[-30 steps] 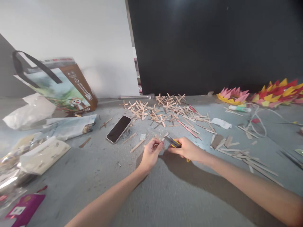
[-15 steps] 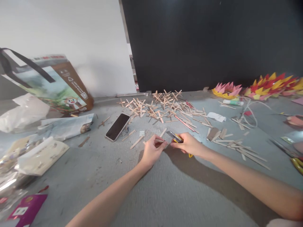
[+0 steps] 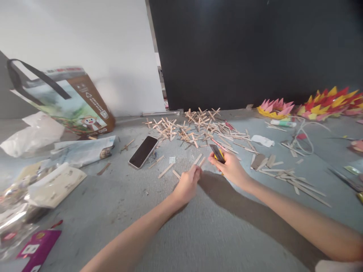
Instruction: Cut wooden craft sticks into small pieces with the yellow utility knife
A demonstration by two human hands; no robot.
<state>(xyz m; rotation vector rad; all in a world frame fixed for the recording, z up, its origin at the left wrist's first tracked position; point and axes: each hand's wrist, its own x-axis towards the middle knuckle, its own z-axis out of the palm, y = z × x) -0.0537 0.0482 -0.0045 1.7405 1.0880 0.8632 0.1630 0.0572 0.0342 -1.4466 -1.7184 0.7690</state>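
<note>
A thin wooden stick is pinched in the fingers of the left hand, its far end showing past the fingertips and its near end hidden behind them. A yellow-and-black utility knife is grasped in the right hand, its dark head pointed ahead and slightly to the left of that hand. The two hands are held near each other but apart, and the knife is held apart from the pinched stick. A second stick is seen just ahead of the left hand; whether it is touched by the fingers cannot be told. Farther ahead of both hands, a heap of crossed sticks is spread over the grey surface. A phone is laid to the left of the left hand and a little ahead of it, and a small pale square is placed between them. To the right of the right hand, loose flat sticks are scattered, with a white scrap set farther ahead. Well to the left of the left hand, a printed bag is stood ahead, and a purple packet is partly shown nearer the body.
</note>
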